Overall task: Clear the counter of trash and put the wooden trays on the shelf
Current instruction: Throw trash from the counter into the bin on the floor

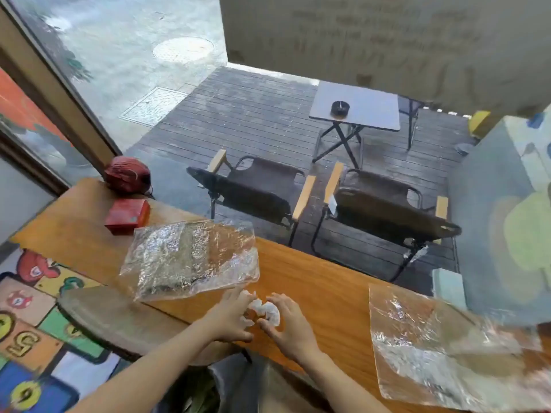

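Left hand (pixel 231 318) and right hand (pixel 290 324) side by side on the wooden counter (pixel 322 293), fingers curled in, pinching crumpled white paper (pixel 267 311) between both sets of fingertips. Just beyond the left fingers, a crinkled clear wrapper (pixel 190 257); well right of the right fingers, another clear wrapper (pixel 441 350). Farther, beyond the left fingers, a red box (pixel 127 216).

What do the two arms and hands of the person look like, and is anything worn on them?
Both forearms are bare as far as the picture shows them: no sleeves, gloves, watch or bracelet. The left hand and right hand are bare too, and no ring is visible, though the picture is somewhat blurred.
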